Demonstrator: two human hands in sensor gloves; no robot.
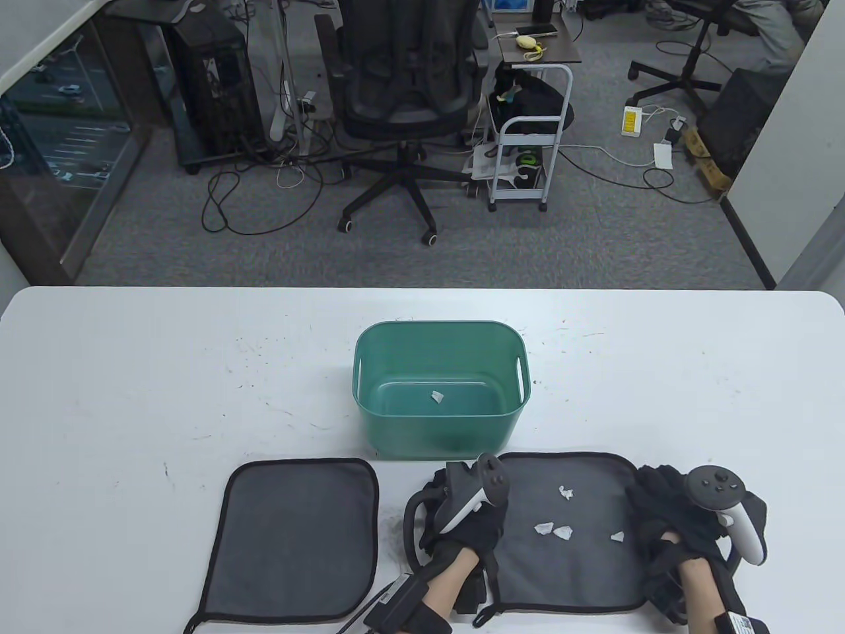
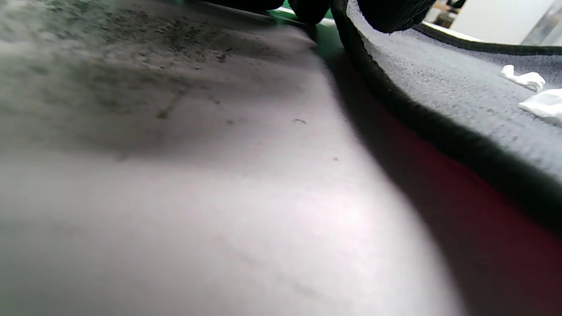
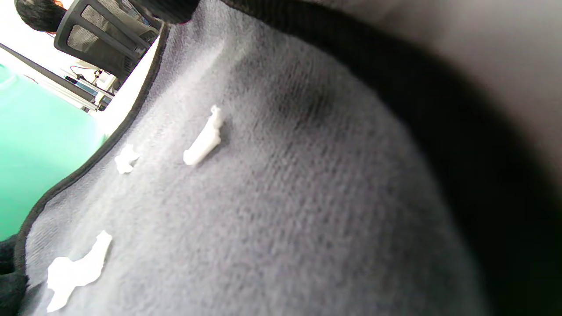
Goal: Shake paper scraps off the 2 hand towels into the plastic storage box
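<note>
A grey towel with black trim [image 1: 568, 568] lies just in front of the green plastic box [image 1: 439, 429], with several white paper scraps [image 1: 563, 532] on it. My left hand [image 1: 443, 489] grips its left edge and my right hand [image 1: 660, 502] grips its right edge. In the left wrist view that towel's edge [image 2: 461, 87] is raised off the table, my fingertips [image 2: 390, 13] on it and scraps [image 2: 524, 79] on top. The right wrist view shows the towel [image 3: 307, 197] bulging, with scraps [image 3: 204, 140]. A second towel [image 1: 297, 538] lies flat on the left with no scraps. One scrap [image 1: 437, 396] lies in the box.
The white table [image 1: 132, 396] is scuffed and speckled around the box. Beyond its far edge are an office chair [image 1: 406, 86] and a small cart [image 1: 528, 132] on the carpet. The flat towel sits close to my left forearm.
</note>
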